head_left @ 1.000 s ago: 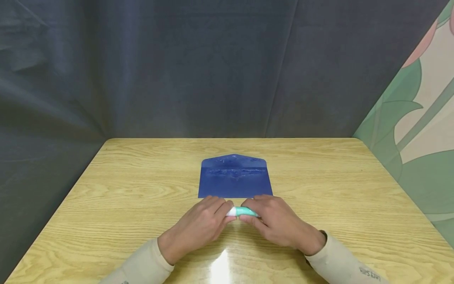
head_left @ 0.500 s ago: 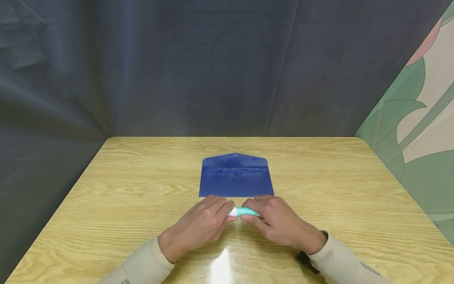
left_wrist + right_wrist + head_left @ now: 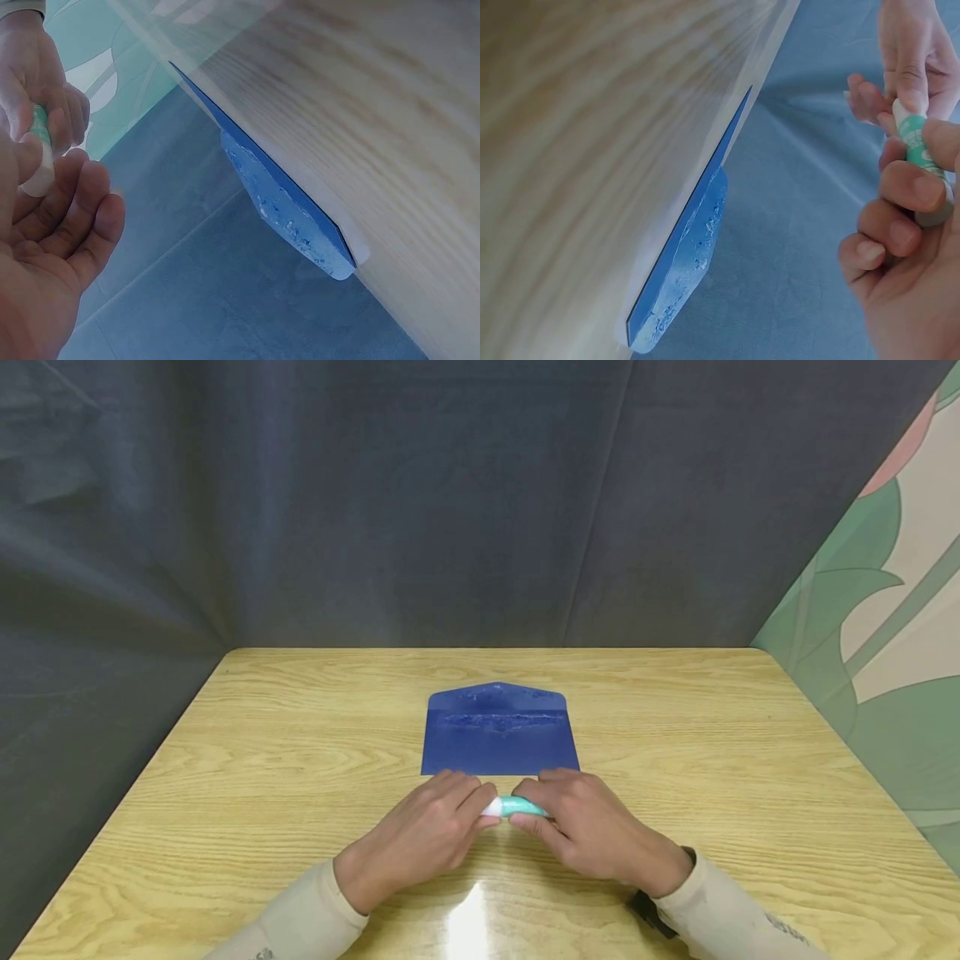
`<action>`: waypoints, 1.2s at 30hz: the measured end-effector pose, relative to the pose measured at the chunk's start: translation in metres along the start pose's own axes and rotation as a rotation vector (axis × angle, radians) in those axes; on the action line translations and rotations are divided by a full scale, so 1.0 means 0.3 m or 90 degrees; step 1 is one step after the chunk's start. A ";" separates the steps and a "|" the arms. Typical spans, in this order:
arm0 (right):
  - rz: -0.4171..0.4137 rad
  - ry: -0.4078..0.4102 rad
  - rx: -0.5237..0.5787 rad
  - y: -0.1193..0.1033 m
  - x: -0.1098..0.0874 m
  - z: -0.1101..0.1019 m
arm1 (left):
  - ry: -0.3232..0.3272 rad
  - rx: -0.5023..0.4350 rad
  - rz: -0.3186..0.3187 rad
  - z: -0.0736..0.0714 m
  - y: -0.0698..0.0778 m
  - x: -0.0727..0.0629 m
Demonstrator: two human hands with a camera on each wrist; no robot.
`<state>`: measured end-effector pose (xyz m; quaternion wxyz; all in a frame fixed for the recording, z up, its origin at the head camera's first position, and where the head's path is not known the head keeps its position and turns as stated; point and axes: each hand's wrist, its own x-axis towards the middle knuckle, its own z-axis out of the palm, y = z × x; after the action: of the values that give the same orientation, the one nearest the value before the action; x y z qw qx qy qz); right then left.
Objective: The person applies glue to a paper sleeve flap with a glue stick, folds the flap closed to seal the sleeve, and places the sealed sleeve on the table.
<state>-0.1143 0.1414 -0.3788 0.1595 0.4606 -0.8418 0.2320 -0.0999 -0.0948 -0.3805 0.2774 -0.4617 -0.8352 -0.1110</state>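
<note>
A glue stick with a teal body and a white cap lies level between both hands, just above the table in the head view. My left hand pinches the white cap with thumb and fingers. Around the teal body curl the fingers of my right hand. Beyond the hands lies a dark blue envelope, its flap spread out toward the far side. Whitish smears mark the flap in the left wrist view. The round grey-white base of the glue stick shows in the right wrist view.
The wood-grain table is backed by a dark grey cloth, which also hangs along the left side. A floral panel borders the right side. A dark strap shows beneath the right sleeve.
The head view has shifted very slightly. Both hands keep their hold on the glue stick, and the envelope stays where it was on the table.
</note>
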 end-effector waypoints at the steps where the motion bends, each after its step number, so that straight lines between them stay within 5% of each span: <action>1: -0.001 0.001 0.000 -0.001 0.000 -0.001 | 0.002 0.000 0.000 0.000 0.001 0.000; 36: 0.000 -0.010 -0.013 -0.011 0.002 -0.018 | 0.024 -0.012 0.000 -0.018 0.013 0.003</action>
<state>-0.1115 0.1423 -0.3732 0.1579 0.4607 -0.8454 0.2196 -0.0952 -0.0944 -0.3759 0.2887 -0.4620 -0.8289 -0.1271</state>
